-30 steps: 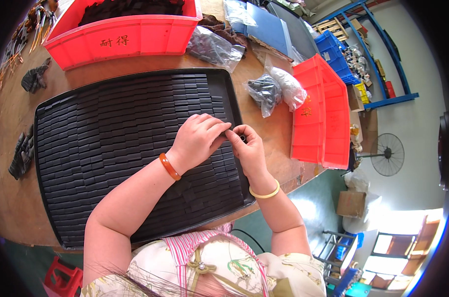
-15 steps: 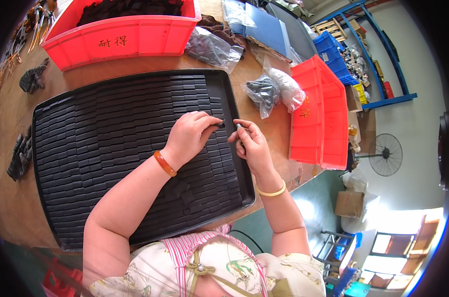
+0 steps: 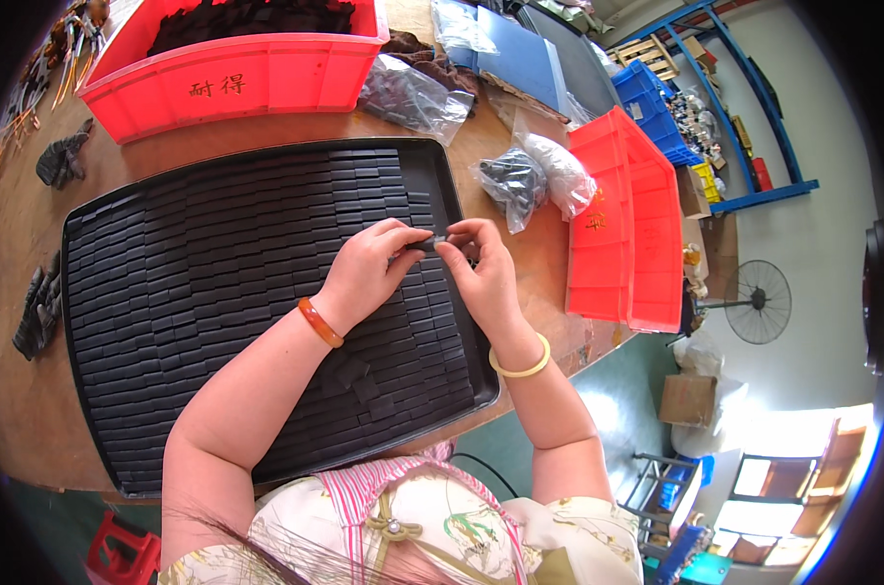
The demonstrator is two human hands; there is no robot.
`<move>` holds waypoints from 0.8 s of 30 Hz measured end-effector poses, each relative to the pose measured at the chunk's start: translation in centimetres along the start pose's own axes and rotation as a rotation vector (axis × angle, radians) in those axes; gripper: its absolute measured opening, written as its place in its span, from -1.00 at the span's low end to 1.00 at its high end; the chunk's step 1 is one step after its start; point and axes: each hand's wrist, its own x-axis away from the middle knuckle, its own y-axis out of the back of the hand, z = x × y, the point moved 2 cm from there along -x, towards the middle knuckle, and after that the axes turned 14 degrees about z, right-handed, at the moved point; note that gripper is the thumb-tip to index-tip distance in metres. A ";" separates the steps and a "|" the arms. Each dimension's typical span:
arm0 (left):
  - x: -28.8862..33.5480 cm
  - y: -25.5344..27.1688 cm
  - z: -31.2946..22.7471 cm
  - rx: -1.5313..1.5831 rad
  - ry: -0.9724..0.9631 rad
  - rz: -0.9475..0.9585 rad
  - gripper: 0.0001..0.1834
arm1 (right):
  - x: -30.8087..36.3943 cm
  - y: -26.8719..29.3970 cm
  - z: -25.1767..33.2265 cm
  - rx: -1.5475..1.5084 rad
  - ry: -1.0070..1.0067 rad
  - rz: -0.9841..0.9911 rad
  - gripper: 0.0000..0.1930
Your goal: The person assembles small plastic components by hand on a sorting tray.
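My left hand (image 3: 369, 265) is closed in a pinch on a small black block (image 3: 424, 244), held over the right side of a large black tray (image 3: 430, 177). Fingers of my right hand (image 3: 485, 278) meet the block's right end, closed around a tiny grey piece (image 3: 439, 239) whose kind is too small to make out. Rows of flat black blocks (image 3: 237, 253) fill most of the tray beneath my hands. Several loose blocks (image 3: 359, 378) lie on top of the rows near my left forearm.
Behind the tray stands a red bin (image 3: 247, 78) of dark pieces; another red bin (image 3: 622, 224) stands to the right. Clear plastic bags (image 3: 515, 185) lie between them. Dark gloves (image 3: 40, 307) rest at the left, a red stool (image 3: 120, 551) below. A fan (image 3: 759, 300) stands far right.
My right hand has moved slightly up and in, bringing the tiny grey piece against the block's end. The gap between my two hands has closed; my left hand stays nearly in place.
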 end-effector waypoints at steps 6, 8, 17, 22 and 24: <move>0.0 0.2 -0.3 0.010 -0.005 -0.039 -0.73 | 0.0 -0.7 0.1 -0.070 -0.051 -0.061 -0.85; 0.0 0.2 -0.1 -0.005 -0.026 -0.048 -0.73 | 0.1 -0.8 1.2 0.032 -0.038 -0.025 -0.85; -0.1 0.7 -0.7 -0.028 0.010 -0.112 -0.70 | -2.2 0.8 -3.2 -0.142 -0.166 -0.040 -0.82; 0.1 1.7 0.3 -0.023 0.092 -0.333 -0.74 | -6.8 0.9 -5.2 0.040 -0.179 -0.067 -0.77; 0.0 1.7 0.5 -0.014 0.092 -0.361 -0.76 | -8.0 0.3 -5.6 0.150 -0.158 -0.064 -0.76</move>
